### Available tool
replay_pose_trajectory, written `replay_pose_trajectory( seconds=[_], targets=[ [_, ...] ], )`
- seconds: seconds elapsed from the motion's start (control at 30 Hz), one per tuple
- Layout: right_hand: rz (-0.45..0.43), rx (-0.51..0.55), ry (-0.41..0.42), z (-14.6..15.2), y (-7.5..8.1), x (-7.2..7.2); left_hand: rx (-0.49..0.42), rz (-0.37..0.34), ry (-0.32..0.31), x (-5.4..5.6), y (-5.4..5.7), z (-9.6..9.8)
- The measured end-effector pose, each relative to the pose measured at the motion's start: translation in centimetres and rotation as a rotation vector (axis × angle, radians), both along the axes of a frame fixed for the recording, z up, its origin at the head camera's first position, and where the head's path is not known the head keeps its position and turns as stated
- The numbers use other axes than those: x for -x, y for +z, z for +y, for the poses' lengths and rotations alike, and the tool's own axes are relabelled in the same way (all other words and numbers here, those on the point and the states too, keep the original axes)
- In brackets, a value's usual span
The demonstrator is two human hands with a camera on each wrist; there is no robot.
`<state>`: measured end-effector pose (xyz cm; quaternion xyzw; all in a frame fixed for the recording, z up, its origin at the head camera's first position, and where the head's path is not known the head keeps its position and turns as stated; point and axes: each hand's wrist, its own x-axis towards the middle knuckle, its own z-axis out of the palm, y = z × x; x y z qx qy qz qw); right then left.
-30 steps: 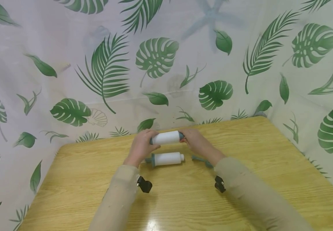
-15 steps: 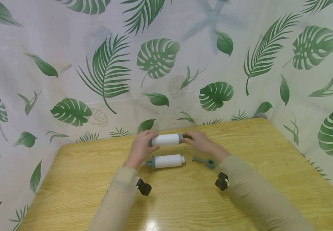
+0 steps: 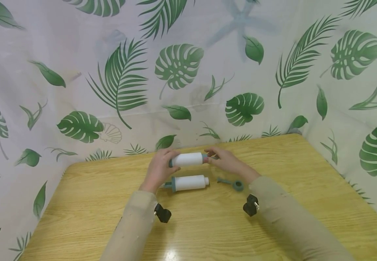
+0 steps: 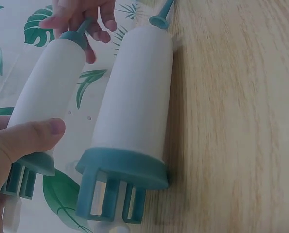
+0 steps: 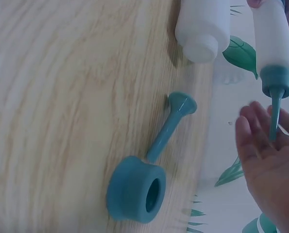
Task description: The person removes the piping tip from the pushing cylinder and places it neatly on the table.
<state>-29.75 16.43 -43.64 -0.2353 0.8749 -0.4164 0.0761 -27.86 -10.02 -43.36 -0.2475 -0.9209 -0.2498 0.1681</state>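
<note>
My left hand (image 3: pixel 160 166) holds a white syringe-like tube (image 3: pixel 188 159) level above the table, its thumb across the barrel by the flanged end. At the tube's other end is a teal collar (image 5: pixel 276 80) with a thin nozzle (image 5: pixel 275 114). My right hand (image 5: pixel 273 160) is around that nozzle, fingers spread and loosely bent, not closed on it; its thumb is near the collar. A second white tube (image 4: pixel 134 92) with a teal flange (image 4: pixel 122 167) lies on the table in front, its bare white neck (image 5: pixel 201 47) facing right.
To the right of the lying tube are a loose teal nozzle (image 5: pixel 168 128) and a teal ring cap (image 5: pixel 132 191). The wood-grain table (image 3: pixel 214 224) ends at a leaf-print curtain (image 3: pixel 208 79) behind and at the sides.
My right hand has drawn slightly right from the tube's end and its fingers have loosened. The ring cap came out from behind the right forearm. The held tube is slightly lower.
</note>
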Motion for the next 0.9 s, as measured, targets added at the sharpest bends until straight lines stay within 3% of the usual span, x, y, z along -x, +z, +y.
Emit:
replay_pose_trajectory(
  seconds=[0.17, 0.47, 0.7, 0.9],
  targets=[
    [-0.046, 0.007, 0.031, -0.11, -0.09, 0.17, -0.002, -0.019, 0.004, -0.06, -0.08, 0.02],
    [0.022, -0.011, 0.004, -0.03, -0.17, 0.14, -0.019, -0.065, 0.007, 0.05, -0.57, 0.01],
    [-0.036, -0.031, 0.024, 0.15, -0.29, 0.3, -0.025, -0.071, 0.024, -0.07, -0.37, 0.05],
    [-0.037, -0.003, 0.016, 0.28, -0.34, 0.36, -0.041, -0.067, 0.023, 0.0, -0.4, 0.04]
  ],
)
